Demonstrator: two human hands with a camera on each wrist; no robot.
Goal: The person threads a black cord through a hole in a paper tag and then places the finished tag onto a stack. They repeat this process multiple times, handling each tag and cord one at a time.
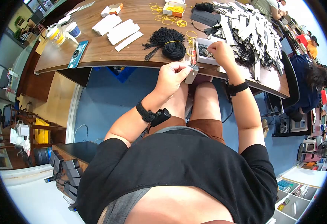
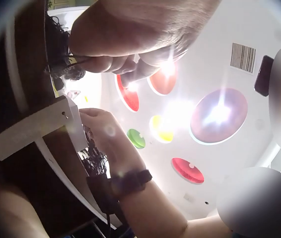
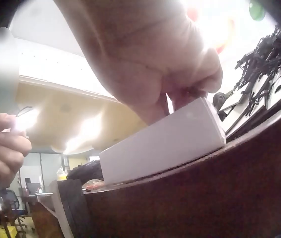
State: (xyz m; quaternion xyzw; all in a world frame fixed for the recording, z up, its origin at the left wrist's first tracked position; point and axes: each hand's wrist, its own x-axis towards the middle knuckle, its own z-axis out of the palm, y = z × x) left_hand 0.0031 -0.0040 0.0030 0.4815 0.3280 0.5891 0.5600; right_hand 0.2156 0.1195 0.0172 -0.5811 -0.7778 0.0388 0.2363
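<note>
Right hand (image 1: 223, 54) at the white box (image 3: 163, 141), left hand (image 1: 173, 76) off its left side.
Left fingertips pinch a thin black cord (image 3: 23, 110), just left of the box. Right fingers bent, dipping among small dark parts (image 1: 207, 50) inside the box; hold on any, can't tell. Box by the table's near edge: black cord bundle (image 1: 169, 44) to its left, heaped strips (image 1: 251, 31) close right; wood tabletop (image 1: 128, 58) opens farther left, past the bundle.

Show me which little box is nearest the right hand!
The white rectangular box of small dark pieces: the right hand reaches over it. Both orange-and-white cardboard boxes sit farther back.
</note>
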